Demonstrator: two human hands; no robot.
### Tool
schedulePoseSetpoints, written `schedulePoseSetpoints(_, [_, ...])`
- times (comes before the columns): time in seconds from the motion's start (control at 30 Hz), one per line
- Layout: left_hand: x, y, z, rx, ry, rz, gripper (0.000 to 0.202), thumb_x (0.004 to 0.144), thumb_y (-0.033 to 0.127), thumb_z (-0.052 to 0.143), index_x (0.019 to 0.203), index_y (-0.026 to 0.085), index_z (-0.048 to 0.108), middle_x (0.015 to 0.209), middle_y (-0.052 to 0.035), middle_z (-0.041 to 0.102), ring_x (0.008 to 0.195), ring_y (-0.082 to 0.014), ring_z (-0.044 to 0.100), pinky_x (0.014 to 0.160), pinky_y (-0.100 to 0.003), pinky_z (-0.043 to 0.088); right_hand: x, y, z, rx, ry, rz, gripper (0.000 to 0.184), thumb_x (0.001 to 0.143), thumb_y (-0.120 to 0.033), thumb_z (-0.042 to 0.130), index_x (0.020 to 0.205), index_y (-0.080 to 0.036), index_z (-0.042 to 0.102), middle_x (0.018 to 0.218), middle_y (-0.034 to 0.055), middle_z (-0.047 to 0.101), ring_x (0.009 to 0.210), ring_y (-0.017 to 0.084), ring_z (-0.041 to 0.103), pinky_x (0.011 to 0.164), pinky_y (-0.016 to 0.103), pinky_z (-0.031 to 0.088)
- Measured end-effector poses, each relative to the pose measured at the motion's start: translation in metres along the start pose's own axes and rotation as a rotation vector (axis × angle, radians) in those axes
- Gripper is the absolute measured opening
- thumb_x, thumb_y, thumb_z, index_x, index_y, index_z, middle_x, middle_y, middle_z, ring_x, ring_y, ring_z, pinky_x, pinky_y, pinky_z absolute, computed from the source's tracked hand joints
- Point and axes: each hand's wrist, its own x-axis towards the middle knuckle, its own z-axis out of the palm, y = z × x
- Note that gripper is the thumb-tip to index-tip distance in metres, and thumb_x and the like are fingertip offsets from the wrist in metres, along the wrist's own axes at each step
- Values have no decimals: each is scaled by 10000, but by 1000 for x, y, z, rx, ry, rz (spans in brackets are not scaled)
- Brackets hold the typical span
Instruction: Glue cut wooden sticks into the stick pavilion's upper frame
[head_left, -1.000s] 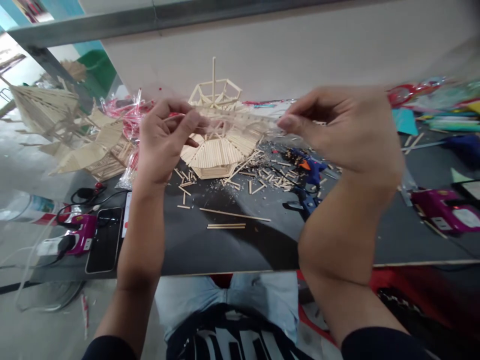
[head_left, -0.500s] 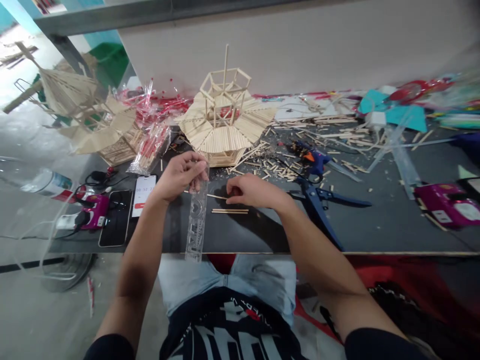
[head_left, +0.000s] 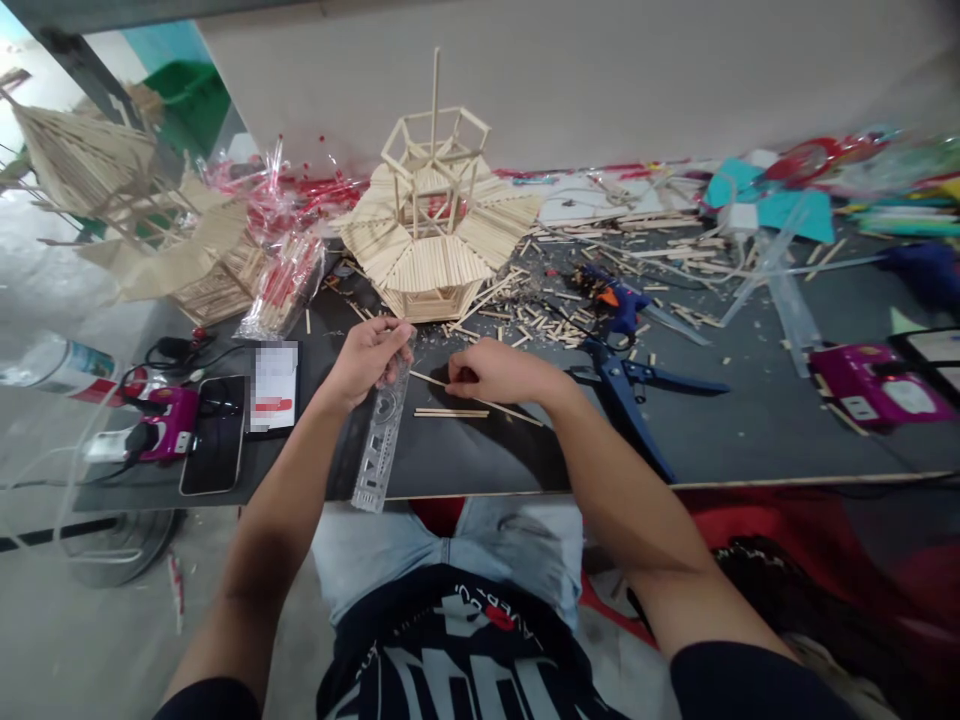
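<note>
My left hand [head_left: 373, 360] is closed on the upper end of a clear plastic ruler [head_left: 379, 455] with cut-out shapes, whose lower end reaches the table's front edge. My right hand [head_left: 499, 375] pinches a thin wooden stick [head_left: 521, 414], which slants down to the right beneath the hand; its left end comes close to the ruler. Just below, two short wooden sticks [head_left: 451, 413] lie side by side on the dark table. Behind my hands stands a stick-built pagoda model [head_left: 439, 262] with a tiered roof and an upright post.
Blue-handled cutters [head_left: 634, 385] and a blue glue gun [head_left: 621, 305] lie right, among stick offcuts [head_left: 551, 335]. Left are two phones [head_left: 213, 435], a purple power socket [head_left: 174, 420], a bag of sticks [head_left: 283, 285] and another stick model [head_left: 217, 265]. Another purple socket [head_left: 874, 385] sits far right.
The ruler has tilted, its lower end swinging left. More of the stick in my right hand shows, now slanting past the hand to the right. The whole view has shifted slightly.
</note>
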Motion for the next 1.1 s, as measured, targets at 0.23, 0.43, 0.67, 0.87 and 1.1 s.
schedulePoseSetpoints(0.23, [12, -16, -2, -33, 29, -39, 154, 960, 269, 638, 885, 146, 582, 587, 59, 622, 301, -13, 436, 274, -156, 228, 4, 23, -4, -11, 285, 96, 273, 912, -416, 653, 764, -186, 646, 693, 20, 657, 632, 149, 561, 643, 268, 377])
schedulePoseSetpoints(0.43, [15, -20, -4, -24, 43, -21, 170, 935, 276, 673, 882, 139, 586, 601, 50, 637, 301, -13, 435, 276, -159, 228, 14, 31, 5, -96, 455, 189, 301, 950, -268, 578, 1217, -171, 678, 919, 84, 715, 815, 216, 633, 793, 316, 440])
schedulePoseSetpoints(0.67, [16, -22, -2, -35, 40, -2, 256, 885, 342, 745, 875, 141, 587, 598, 43, 641, 309, -18, 438, 291, -169, 226, 19, 26, 12, -198, 486, 187, 255, 983, -251, 518, 1074, -196, 750, 1143, 120, 700, 1003, 233, 639, 843, 324, 451])
schedulePoseSetpoints(0.87, [16, -21, -2, -60, 53, -7, 167, 943, 254, 666, 865, 142, 569, 575, 48, 637, 294, -24, 440, 285, -174, 221, 9, 48, -3, -231, 586, 294, 214, 965, -335, 555, 958, -202, 723, 894, 70, 746, 769, 187, 639, 765, 310, 491])
schedulePoseSetpoints(1.1, [14, -20, 3, -50, 36, -31, 159, 943, 242, 671, 868, 137, 578, 574, 43, 640, 293, -24, 441, 284, -172, 233, 19, 96, -48, -373, 594, 419, 425, 845, -104, 497, 1228, -87, 682, 1219, 228, 685, 1108, 342, 634, 946, 431, 475])
